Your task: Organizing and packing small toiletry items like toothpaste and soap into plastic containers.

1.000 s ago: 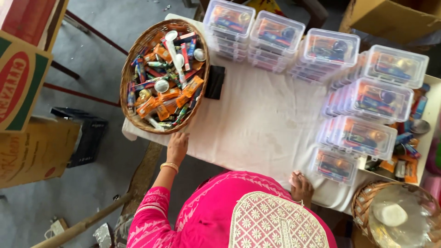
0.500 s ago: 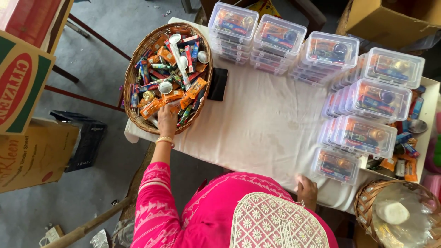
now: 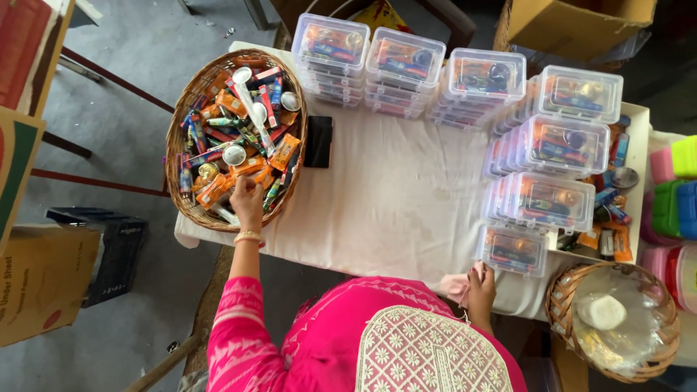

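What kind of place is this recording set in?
Probably a small packing workroom, not a home kitchen: stacks of clear plastic lidded boxes filled alike on a white-clothed table, a round wicker basket of loose small packets, and brown cardboard cartons around.

Left hand [image 3: 247,201] among packets in wicker basket [image 3: 190,210], right hand [image 3: 481,287] at table edge

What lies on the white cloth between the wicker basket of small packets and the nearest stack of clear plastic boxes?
In the head view, a flat black rectangular object lies there, beside the wicker basket, short of the clear boxes.
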